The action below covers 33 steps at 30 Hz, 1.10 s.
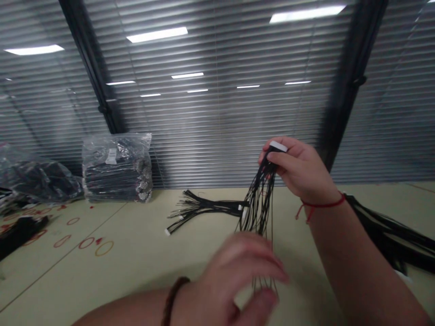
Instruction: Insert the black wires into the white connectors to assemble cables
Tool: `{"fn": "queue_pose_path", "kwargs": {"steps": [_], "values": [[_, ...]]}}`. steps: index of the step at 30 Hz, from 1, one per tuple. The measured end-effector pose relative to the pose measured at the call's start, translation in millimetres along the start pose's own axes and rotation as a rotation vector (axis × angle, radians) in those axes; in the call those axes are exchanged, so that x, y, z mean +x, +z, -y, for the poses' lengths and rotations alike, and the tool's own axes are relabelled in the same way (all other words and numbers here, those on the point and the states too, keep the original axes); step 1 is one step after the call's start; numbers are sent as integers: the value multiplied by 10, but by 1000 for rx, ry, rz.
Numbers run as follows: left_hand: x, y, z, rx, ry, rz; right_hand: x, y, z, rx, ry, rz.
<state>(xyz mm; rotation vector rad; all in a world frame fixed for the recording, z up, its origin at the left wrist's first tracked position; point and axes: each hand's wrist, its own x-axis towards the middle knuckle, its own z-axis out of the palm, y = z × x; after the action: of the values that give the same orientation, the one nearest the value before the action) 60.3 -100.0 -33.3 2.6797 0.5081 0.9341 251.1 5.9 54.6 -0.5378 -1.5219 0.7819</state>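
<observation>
The right hand point(295, 163) is raised in front of the blinds point(220, 117), its thumb and fingers pinched on the upper end of a harness point(267, 181). A white connector point(278, 146) tops the harness and sticks out just above the thumb. From the grip, many thin black wires fan out and hang down over the table point(142, 253), their lower part passing behind the left hand point(238, 276).

The left hand is low and close to the camera, blurred, with its fingers curved and a gap between them and the thumb. It lies in front of the hanging wires; whether it touches them I cannot tell.

A red string point(322, 204) circles the right wrist, and a dark band point(174, 299) circles the left.

On the table, just left of the hanging wires, lies a second harness point(210, 207), its branches spread to the left and small white connectors on some ends. Farther left, a clear bag point(115, 170) packed with dark cables stands against the blinds, with another bag point(44, 179) beside it. Red and yellow rubber bands point(104, 248) are scattered in front of them, near a black bundle point(20, 235) at the left edge. More black cables point(401, 235) lie beyond the right forearm.
</observation>
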Motion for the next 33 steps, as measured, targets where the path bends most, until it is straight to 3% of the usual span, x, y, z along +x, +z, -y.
{"fn": "queue_pose_path", "kwargs": {"steps": [1, 2, 4, 9, 17, 26, 33], "values": [[52, -49, 105, 4, -68, -142, 4, -19, 14, 15, -10, -18], [97, -87, 207, -20, -157, -385, 5, -39, 28, 28, -17, -26], [166, -130, 382, -95, -238, -496, -2, -76, 50, 43, -23, -6], [250, -189, 512, -246, -293, -355, -50, -22, 62, 33, 42, 229], [296, -455, 371, -365, -367, -396, -105, 295, 45, -79, 97, 483], [236, -612, 492, -512, -452, -404, -202, 581, 28, -350, -21, 454], [249, -701, 606, -716, -518, -339, -191, 630, -19, -455, 60, 477]]}}
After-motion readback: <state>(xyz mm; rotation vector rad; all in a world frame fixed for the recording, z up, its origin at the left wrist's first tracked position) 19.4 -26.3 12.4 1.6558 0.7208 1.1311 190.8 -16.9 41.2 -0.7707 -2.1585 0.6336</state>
